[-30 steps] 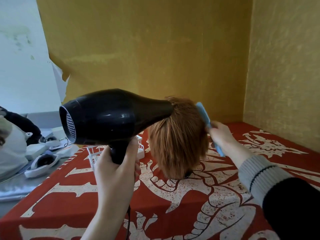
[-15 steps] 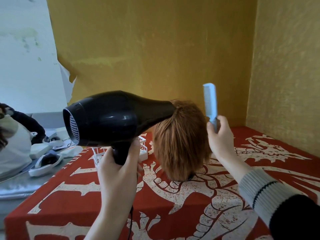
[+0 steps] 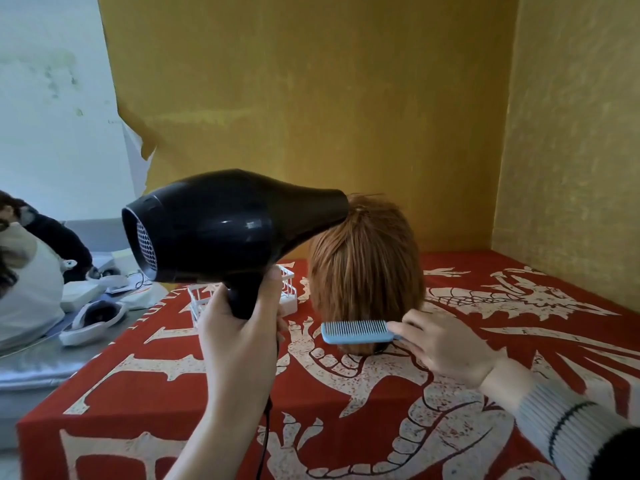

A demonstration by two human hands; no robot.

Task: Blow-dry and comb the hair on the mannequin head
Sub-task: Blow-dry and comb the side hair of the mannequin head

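Both operations are running mid-task: the left hand (image 3: 239,337) is gripping the hair dryer (image 3: 221,226) aimed at the mannequin head (image 3: 367,268) on the desk (image 3: 346,410), while the right hand (image 3: 446,348) is pinching the comb (image 3: 356,331) at the hair's lower edge, further passes probably remaining.

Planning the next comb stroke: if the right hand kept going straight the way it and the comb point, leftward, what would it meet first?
Probably the hair ends of the mannequin head: the right hand holds the blue comb there. Further on is the left hand gripping the hair dryer, though depth is unclear.
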